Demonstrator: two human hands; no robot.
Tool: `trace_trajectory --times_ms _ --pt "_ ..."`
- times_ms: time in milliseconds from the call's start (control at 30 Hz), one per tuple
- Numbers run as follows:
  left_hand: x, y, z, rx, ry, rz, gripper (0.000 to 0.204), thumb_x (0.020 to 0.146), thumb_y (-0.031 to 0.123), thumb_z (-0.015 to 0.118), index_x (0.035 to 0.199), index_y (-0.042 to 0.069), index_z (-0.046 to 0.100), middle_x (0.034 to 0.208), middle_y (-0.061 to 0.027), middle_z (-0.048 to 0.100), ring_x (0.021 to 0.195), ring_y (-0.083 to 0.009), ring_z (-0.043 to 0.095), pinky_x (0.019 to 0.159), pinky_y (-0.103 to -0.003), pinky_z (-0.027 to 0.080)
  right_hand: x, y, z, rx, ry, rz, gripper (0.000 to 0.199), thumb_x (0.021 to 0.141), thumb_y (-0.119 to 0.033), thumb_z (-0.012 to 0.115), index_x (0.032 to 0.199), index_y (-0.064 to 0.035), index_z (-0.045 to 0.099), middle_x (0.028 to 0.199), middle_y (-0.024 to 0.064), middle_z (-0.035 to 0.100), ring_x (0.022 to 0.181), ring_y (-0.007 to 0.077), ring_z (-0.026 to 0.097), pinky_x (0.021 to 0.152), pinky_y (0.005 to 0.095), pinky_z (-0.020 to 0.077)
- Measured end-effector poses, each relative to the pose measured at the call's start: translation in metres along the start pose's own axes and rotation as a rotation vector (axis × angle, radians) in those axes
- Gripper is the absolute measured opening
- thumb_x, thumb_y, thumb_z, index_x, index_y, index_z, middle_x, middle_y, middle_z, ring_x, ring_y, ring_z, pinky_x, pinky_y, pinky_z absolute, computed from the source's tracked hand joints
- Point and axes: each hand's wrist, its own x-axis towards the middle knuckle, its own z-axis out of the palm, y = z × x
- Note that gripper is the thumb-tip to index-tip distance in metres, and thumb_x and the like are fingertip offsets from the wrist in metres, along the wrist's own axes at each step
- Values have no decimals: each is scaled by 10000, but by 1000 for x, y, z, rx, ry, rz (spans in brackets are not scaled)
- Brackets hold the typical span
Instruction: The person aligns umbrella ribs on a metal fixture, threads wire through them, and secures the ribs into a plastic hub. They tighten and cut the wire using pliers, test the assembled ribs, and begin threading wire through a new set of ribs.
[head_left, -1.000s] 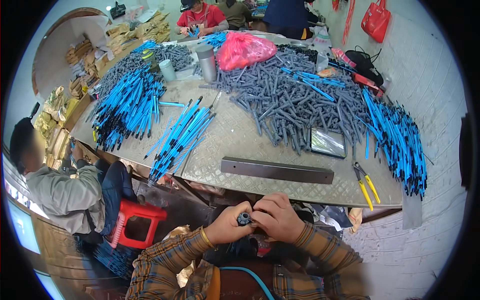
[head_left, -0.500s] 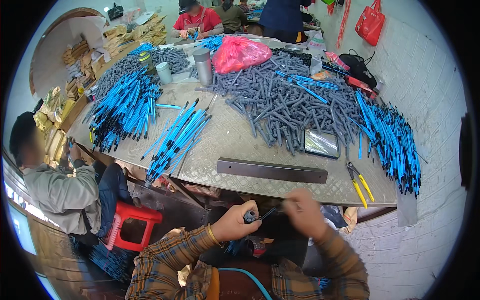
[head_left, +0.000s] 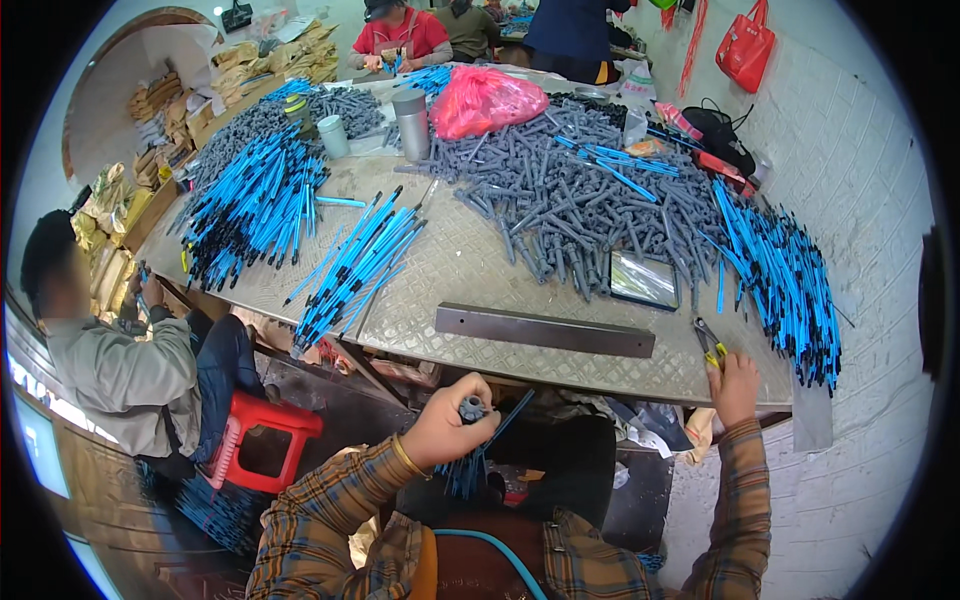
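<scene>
My left hand (head_left: 452,424) is closed around a grey ribbed plastic piece (head_left: 472,408) above my lap, its round hollow end facing up. A thin blue stick (head_left: 515,408) slants up beside that hand; whether the fingers hold it too, I cannot tell. On the table's front right corner, my right hand (head_left: 736,388) has its fingers closed on the yellow handles of the pliers (head_left: 710,343). The metal jaws point away from me, toward a dark-framed phone or tablet (head_left: 643,280). The palm hides the ends of the handles.
A dark metal bar (head_left: 545,330) lies along the table's (head_left: 420,300) front edge. Grey plastic pieces (head_left: 570,200) are heaped behind it. Blue sticks lie in bundles at left (head_left: 255,205) and right (head_left: 785,280). A co-worker (head_left: 120,360) sits left by a red stool (head_left: 265,435).
My right hand has moved from beside my left hand out to the right, onto the pliers. My left hand has shifted slightly left and up, still holding the grey piece.
</scene>
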Motion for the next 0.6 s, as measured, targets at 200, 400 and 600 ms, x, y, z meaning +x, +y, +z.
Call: trace_trajectory --times_ms 200,400,600 --pt "1 -2 -4 -41 37 -22 158 786 22 605 786 63 452 717 -5 531 605 -57 547 560 -204 428 6 -13 -27 754 -297 347 226 751 -166 659 806 -18 498 918 145 518 788 339 505 661 396 414" --pt "5 3 5 95 -41 12 165 759 19 615 792 57 458 719 -1 515 645 -64 529 584 -219 422 7 -145 -99 652 -285 -572 328 621 -49 681 932 -40 579 1040 133 523 922 318 531 798 386 436" --pt "-5 11 7 54 -44 -5 186 729 38 636 796 54 464 719 -3 499 672 -64 489 605 -233 410 14 -186 -98 393 -192 -767 309 638 -72 658 941 -81 602 1131 96 485 1067 287 459 944 454 325"
